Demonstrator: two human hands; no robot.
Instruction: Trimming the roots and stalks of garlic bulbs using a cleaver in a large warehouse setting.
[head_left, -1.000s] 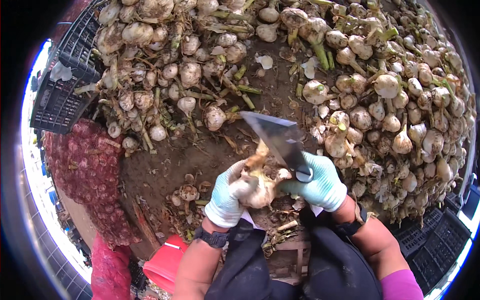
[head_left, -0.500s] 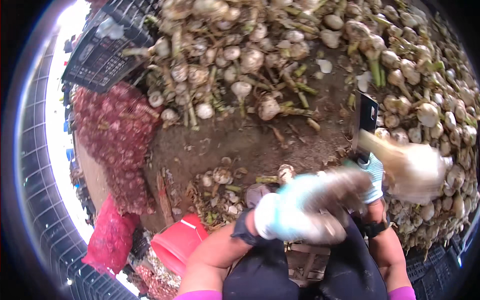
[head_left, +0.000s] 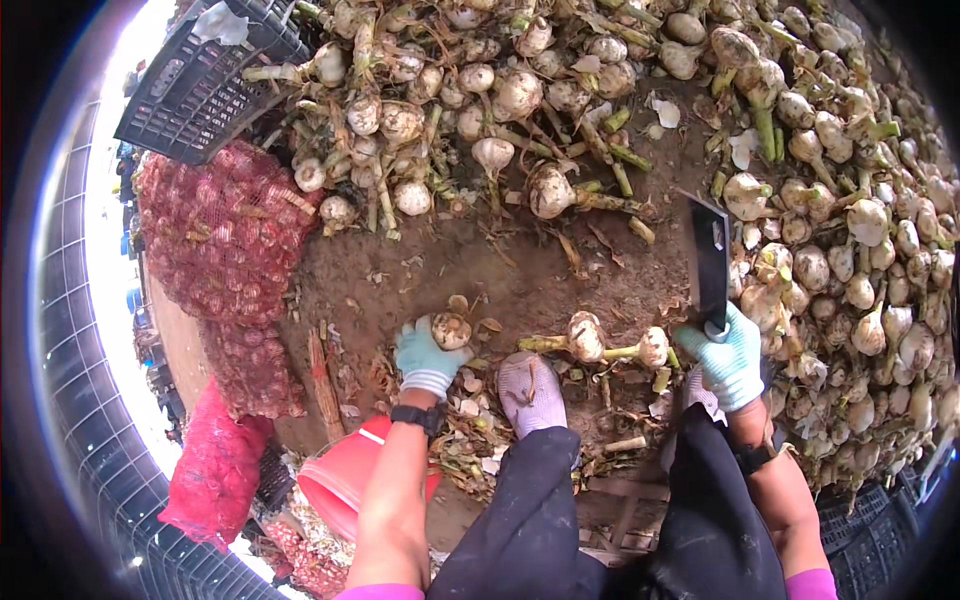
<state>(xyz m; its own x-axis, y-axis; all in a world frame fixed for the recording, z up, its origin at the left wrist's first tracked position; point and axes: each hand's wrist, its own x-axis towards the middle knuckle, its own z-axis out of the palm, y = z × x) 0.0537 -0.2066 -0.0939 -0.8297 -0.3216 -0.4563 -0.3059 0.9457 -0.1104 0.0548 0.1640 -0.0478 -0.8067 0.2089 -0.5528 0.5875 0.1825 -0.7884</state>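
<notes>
We see left hand now at another garlic bulb, low over ground beside shoe; bulb held a second ago gone from it, likely onto right-hand pile; we judge work passes to this one; right hand keeps fist round knife, handle mostly hidden; left fingertips hidden, so we cannot tell whether grip has closed; pile runs into dark rim.

The knife looks smooth metal, the tub glossy plastic, the ground rough.
</notes>
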